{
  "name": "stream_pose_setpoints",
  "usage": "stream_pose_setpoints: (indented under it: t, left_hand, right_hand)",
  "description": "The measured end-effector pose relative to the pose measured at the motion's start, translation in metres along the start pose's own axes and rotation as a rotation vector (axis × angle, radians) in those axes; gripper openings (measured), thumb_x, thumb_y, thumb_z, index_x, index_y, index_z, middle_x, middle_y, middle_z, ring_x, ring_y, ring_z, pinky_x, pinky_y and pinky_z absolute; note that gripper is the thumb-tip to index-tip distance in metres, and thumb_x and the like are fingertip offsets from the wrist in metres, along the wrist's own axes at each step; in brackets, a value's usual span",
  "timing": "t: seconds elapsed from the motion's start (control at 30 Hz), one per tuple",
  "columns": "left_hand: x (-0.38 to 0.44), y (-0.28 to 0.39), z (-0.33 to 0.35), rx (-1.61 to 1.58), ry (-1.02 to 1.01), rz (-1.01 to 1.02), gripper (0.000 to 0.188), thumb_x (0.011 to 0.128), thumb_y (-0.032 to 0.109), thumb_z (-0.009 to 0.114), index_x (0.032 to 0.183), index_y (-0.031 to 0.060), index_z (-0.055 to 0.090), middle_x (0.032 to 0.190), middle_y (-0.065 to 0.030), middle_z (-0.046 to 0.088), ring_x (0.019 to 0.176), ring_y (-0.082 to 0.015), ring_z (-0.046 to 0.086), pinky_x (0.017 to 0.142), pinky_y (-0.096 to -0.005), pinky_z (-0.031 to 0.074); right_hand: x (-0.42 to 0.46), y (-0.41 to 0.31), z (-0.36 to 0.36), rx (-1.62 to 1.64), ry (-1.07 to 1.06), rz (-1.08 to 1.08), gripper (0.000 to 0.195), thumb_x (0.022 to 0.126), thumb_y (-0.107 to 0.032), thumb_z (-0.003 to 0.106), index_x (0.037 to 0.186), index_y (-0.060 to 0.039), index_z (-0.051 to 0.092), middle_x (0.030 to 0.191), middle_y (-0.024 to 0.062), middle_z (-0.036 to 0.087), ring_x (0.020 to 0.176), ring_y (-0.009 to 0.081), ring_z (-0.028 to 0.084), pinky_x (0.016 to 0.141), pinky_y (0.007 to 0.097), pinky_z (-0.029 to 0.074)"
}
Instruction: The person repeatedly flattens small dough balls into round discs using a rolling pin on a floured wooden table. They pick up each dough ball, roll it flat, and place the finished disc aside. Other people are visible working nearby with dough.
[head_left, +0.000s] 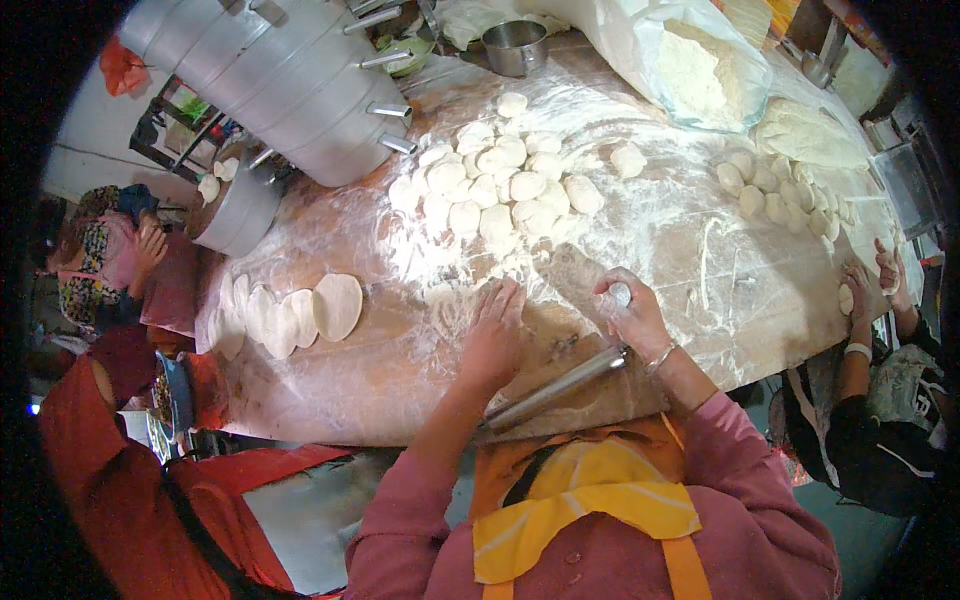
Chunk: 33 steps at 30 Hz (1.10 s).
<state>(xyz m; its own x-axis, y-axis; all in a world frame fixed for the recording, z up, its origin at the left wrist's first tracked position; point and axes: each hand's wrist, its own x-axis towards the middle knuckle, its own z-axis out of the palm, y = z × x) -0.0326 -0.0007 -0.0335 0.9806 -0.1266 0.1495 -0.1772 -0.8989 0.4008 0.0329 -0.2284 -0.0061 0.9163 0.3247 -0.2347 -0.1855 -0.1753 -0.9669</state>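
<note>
My left hand (493, 330) lies palm down on the floured wooden table (420, 375), fingers stretched out; nothing shows in its grasp, though its underside is hidden. A patch of loose flour (450, 296) is by its fingertips. My right hand (637, 319) is closed around a silvery cylinder (619, 294), of which only the rounded end shows. Just below that hand, a metal rolling pin (559, 386) rests slantwise near the table's front edge. Beyond both hands sits a heap of round dough pieces (495, 176). Thin dough rounds (337, 307) overlap in a row at left.
A tall stack of metal steamers (270, 82) stands at back left. At the back are a metal pot (515, 49) and an open bag of flour (697, 75). More dough pieces (780, 191) and a large dough mass (810, 135) lie at right, near another person's hands (859, 289). Someone in red (127, 480) is at left.
</note>
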Motion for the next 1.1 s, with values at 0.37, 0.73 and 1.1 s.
stream_pose_setpoints:
  t: [0.37,0.73,1.1]
  left_hand:
    - [0.019,0.028,0.0,0.27,-0.161,-0.097,0.069,0.083,0.043,0.049,0.141,0.0094,0.031,0.149,-0.0174,0.023,0.14,-0.0329,0.016,0.113,-0.0479,0.009]
    - [0.012,0.004,-0.018,-0.169,-0.198,-0.398,0.037,0.08,0.024,0.054,0.111,0.0033,0.058,0.115,-0.0188,0.057,0.101,-0.0358,0.057,0.087,-0.0425,0.045]
    - [0.021,0.006,-0.018,-0.46,-0.277,-0.409,0.027,0.082,0.017,0.053,0.102,0.0041,0.064,0.097,-0.0205,0.064,0.092,-0.0365,0.06,0.083,-0.0422,0.046]
  right_hand:
    - [0.005,0.011,0.006,-0.259,0.141,-0.348,0.019,0.082,-0.02,0.064,0.091,-0.0041,0.059,0.075,0.0064,0.059,0.065,0.0154,0.055,0.061,0.0268,0.043]
    - [-0.031,0.025,-0.008,-0.069,0.157,-0.27,0.015,0.088,-0.019,0.059,0.093,-0.0051,0.057,0.069,-0.0008,0.054,0.051,0.0046,0.047,0.047,0.021,0.039]
    - [0.095,-0.039,0.076,-0.627,-0.04,-0.305,0.043,0.084,-0.041,0.055,0.106,-0.0052,0.058,0.093,0.0189,0.065,0.084,0.0347,0.063,0.074,0.0415,0.049]
